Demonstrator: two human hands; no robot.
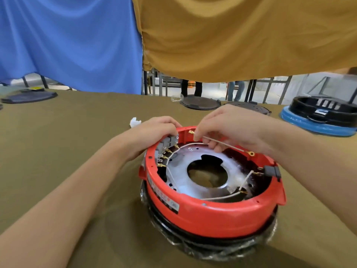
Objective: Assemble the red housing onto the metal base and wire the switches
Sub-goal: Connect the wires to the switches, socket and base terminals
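Housing [210, 215] on table [67, 136], metal base [195, 157] inside it, switches [168, 144] at its left wall, dark discs [200, 102] behind

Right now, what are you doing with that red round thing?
A person is wiring switches inside a red housing that sits on a metal base. The left hand holds the grey switches at the rim. The right hand pinches a loose white wire, its brass ends not plugged in yet.
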